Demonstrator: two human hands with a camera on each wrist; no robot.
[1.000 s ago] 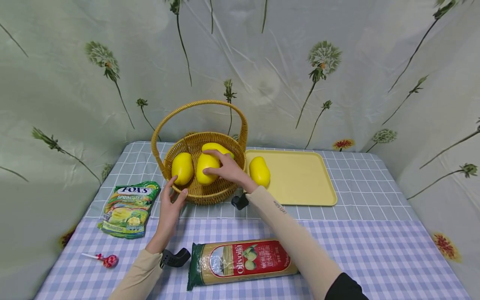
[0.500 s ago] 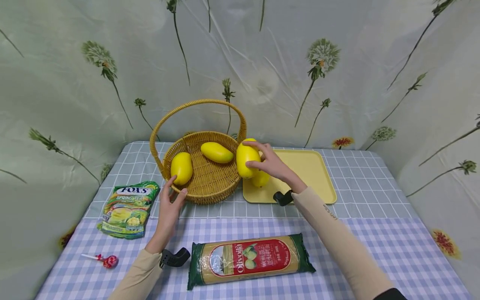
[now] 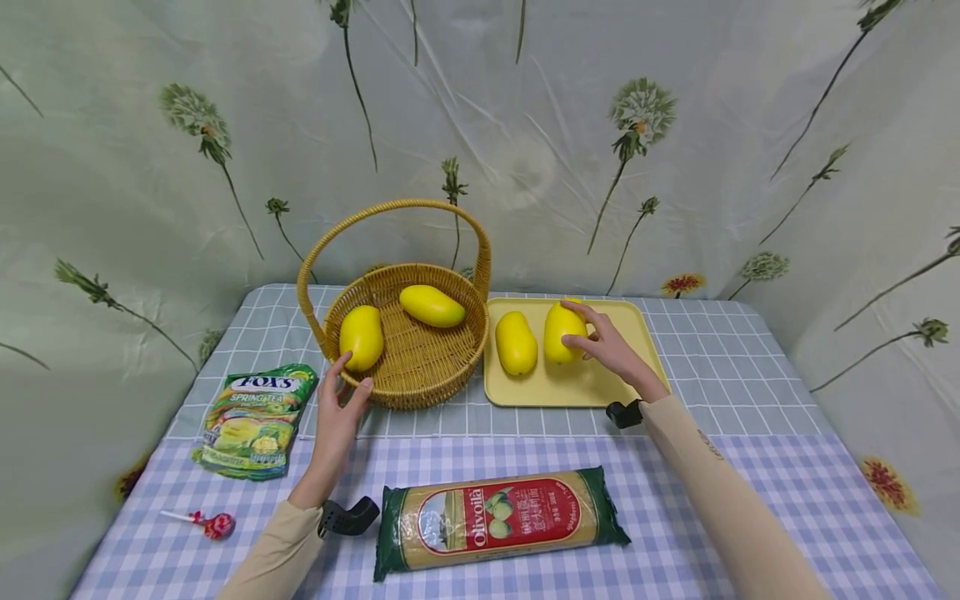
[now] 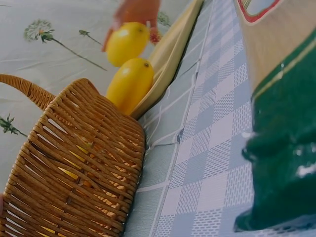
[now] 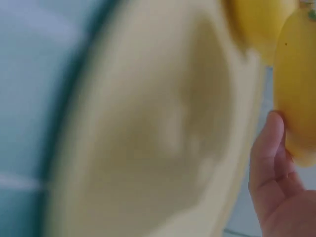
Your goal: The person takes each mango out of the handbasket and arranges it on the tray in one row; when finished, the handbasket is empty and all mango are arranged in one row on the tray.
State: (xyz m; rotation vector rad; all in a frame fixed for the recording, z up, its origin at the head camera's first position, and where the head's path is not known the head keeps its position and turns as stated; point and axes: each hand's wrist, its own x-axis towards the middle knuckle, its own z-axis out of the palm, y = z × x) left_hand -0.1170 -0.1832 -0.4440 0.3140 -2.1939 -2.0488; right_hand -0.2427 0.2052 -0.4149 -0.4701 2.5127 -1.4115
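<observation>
My right hand (image 3: 611, 348) pinches a yellow mango (image 3: 557, 333) between thumb and fingers, over the pale yellow tray (image 3: 600, 387). In the right wrist view the mango (image 5: 297, 89) stands upright by the thumb. A second mango (image 3: 516, 343) lies on the tray's left part. Left of the tray is a round wicker basket (image 3: 408, 397) with a tall handle, holding two more mangoes, one at the left (image 3: 362, 337) and one with a greenish tip (image 3: 432, 306). My left hand (image 3: 339, 421) rests its spread thumb and fingertip at the basket's front left rim.
A green Fox's candy bag (image 3: 258, 425) lies at the left, with a red lollipop (image 3: 217, 525) in front of it. A spaghetti pack (image 3: 502, 521) lies across the front of the checkered cloth (image 3: 720, 492). A flowered curtain hangs behind.
My right hand has lifted a mango out of the basket and carried it right, past the mango on the tray. My left hand has stayed at the rim.
</observation>
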